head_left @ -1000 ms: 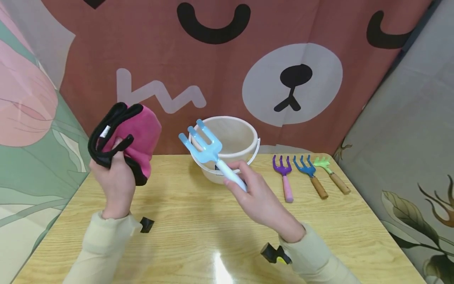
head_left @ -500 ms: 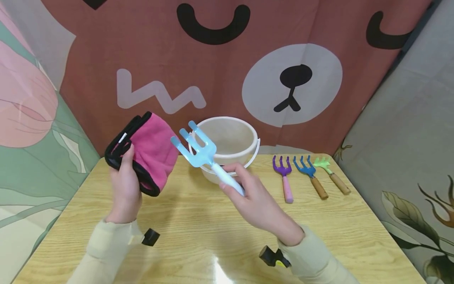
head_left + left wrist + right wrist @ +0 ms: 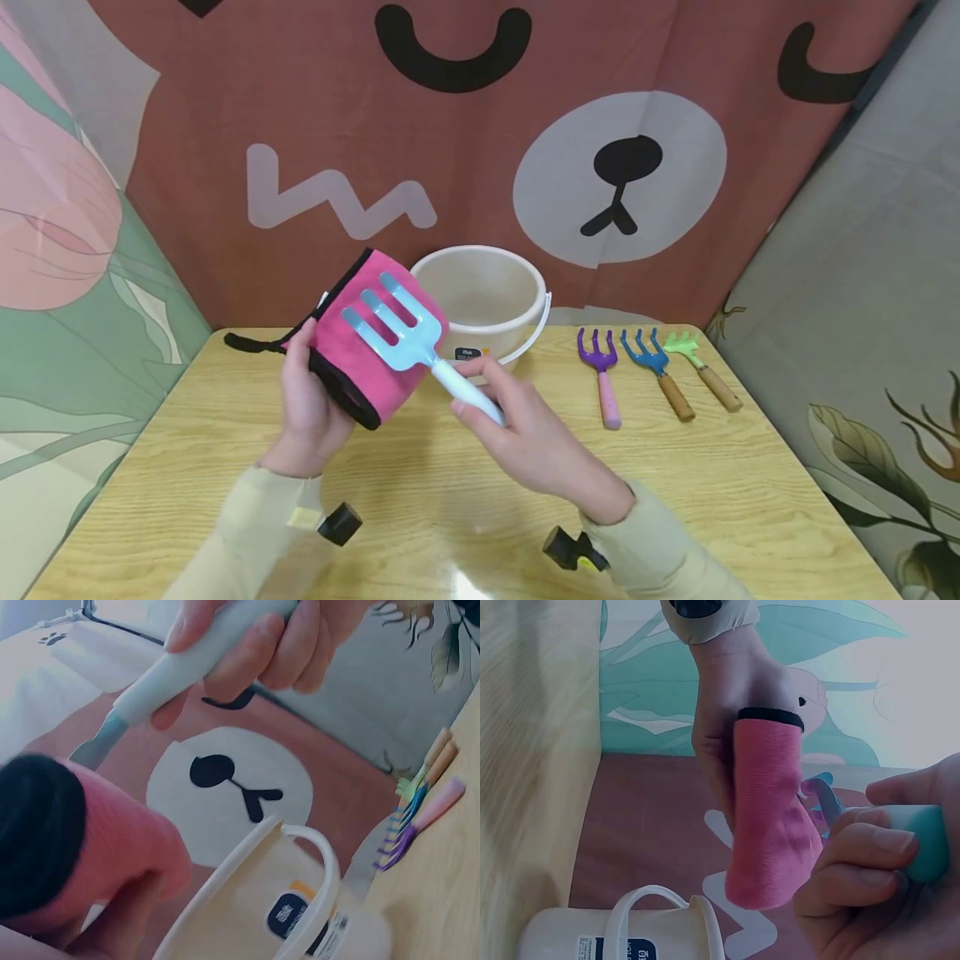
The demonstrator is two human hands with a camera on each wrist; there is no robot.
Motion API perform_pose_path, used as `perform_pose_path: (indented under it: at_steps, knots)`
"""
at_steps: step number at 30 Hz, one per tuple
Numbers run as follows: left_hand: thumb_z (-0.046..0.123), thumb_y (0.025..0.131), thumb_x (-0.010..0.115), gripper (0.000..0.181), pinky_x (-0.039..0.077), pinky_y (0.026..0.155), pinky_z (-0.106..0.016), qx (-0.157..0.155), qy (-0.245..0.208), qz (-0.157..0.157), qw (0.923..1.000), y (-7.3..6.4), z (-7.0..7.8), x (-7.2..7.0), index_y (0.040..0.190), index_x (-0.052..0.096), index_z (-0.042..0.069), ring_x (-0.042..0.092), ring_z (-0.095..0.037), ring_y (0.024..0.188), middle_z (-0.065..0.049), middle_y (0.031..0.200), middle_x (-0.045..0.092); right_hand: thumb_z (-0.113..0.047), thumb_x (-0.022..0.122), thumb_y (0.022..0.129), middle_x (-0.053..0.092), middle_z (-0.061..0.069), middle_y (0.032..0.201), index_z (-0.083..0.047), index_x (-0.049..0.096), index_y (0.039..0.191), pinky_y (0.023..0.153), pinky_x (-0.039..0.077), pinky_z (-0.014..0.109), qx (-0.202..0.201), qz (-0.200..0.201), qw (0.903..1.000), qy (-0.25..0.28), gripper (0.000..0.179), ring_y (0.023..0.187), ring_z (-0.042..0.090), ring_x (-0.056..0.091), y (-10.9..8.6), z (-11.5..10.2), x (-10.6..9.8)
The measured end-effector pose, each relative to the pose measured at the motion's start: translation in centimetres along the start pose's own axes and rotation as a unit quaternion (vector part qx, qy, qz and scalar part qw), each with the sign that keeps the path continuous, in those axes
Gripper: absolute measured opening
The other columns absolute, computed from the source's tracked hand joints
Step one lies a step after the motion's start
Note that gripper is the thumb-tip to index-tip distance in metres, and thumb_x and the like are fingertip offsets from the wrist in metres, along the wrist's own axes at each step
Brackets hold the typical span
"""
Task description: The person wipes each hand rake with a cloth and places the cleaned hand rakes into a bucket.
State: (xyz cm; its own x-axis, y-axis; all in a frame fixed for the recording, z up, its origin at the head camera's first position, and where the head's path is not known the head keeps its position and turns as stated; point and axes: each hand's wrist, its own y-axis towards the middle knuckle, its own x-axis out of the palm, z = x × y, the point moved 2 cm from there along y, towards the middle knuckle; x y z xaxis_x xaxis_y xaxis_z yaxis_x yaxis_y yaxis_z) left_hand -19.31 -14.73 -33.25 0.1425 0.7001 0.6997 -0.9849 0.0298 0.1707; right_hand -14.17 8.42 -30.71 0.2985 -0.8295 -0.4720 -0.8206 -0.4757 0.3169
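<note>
In the head view my left hand (image 3: pixel 311 425) grips a folded pink cloth (image 3: pixel 347 354) with black edging, its thumb on the near side. A loose black strip of edging trails off to the left. My right hand (image 3: pixel 536 437) holds a garden hand fork (image 3: pixel 414 348) with light blue tines by its pale handle. The fork's head overlaps the cloth in the head view, tines pointing up and left. In the right wrist view its tines (image 3: pixel 826 796) are right by the cloth (image 3: pixel 769 814); whether they touch is hard to tell.
A white bucket (image 3: pixel 495 340) with a handle stands behind the hands at the table's back. To its right lie a purple hand fork (image 3: pixel 597 360), a blue one (image 3: pixel 647 358) and a green rake (image 3: pixel 684 346) on the wooden table (image 3: pixel 420 517). Printed curtains surround the table.
My left hand has brought the cloth to the right and turned it, so it now sits behind the fork's head. My right hand has shifted slightly left and down with the fork.
</note>
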Motion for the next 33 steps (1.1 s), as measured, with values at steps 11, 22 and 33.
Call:
perform_pose_path:
  at_steps: [11, 22, 33]
  knots:
    - [0.046, 0.106, 0.031, 0.050, 0.047, 0.101, -0.037, -0.027, -0.012, -0.031, 0.9991, -0.5, -1.2, 0.9, 0.142, 0.044, 0.014, 0.052, -0.017, 0.124, -0.002, 0.136, 0.052, -0.019, 0.056, 0.105, 0.051, -0.001, 0.075, -0.015, 0.051, 0.126, 0.056, 0.043, 0.030, -0.002, -0.022, 0.9990, -0.038, 0.022, 0.059, 0.013, 0.045, 0.0, 0.4, 0.1]
    - [0.013, 0.100, 0.031, 0.030, 0.048, 0.096, -0.032, -0.048, -0.021, -0.072, 0.9960, -1.3, -1.9, 1.4, 0.128, 0.043, 0.011, 0.056, -0.016, 0.115, -0.001, 0.130, 0.054, -0.027, 0.049, 0.108, 0.047, -0.003, 0.071, -0.020, 0.048, 0.129, 0.051, 0.042, 0.033, 0.042, -0.022, 0.9933, -0.105, 0.022, 0.054, 0.010, 0.042, 0.1, 0.5, -0.4]
    - [0.002, 0.092, 0.039, 0.031, 0.048, 0.086, -0.028, -0.101, 0.080, -0.062, 0.9897, -1.7, -3.1, 1.9, 0.121, 0.043, 0.013, 0.052, -0.014, 0.102, 0.001, 0.119, 0.051, -0.026, 0.050, 0.108, 0.047, -0.002, 0.069, -0.022, 0.047, 0.120, 0.047, 0.041, 0.031, 0.048, -0.017, 0.9937, -0.100, 0.013, 0.051, 0.009, 0.041, 0.4, 0.7, -0.5]
